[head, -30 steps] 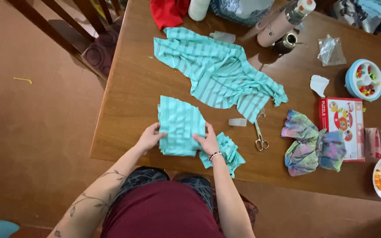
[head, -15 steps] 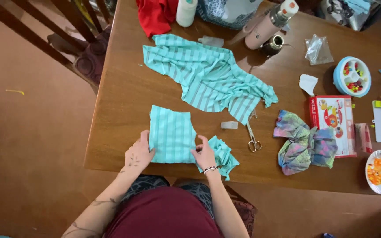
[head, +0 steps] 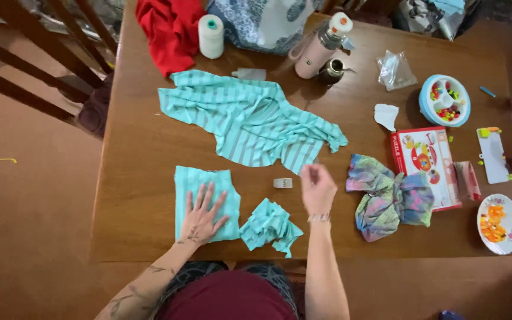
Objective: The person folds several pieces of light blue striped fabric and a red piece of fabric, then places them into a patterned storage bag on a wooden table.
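My left hand [head: 200, 214] lies flat, fingers spread, on the folded teal piece [head: 204, 201] near the table's [head: 131, 178] front edge. It presses, grips nothing. My right hand [head: 317, 188] hangs above the wood, fingers drawn together near the tips; whether they pinch anything I cannot tell. The scissors seen here are hidden under it now or out of sight.

A small grey tag [head: 282, 183] sits just left of that hand. A crumpled teal scrap [head: 269, 225] lies between my two wrists. The big striped teal cloth [head: 250, 121] is spread further up the table, apart from the folded piece. A tie-dye bundle [head: 389, 198] sits right, touching a red puzzle box [head: 426, 163].
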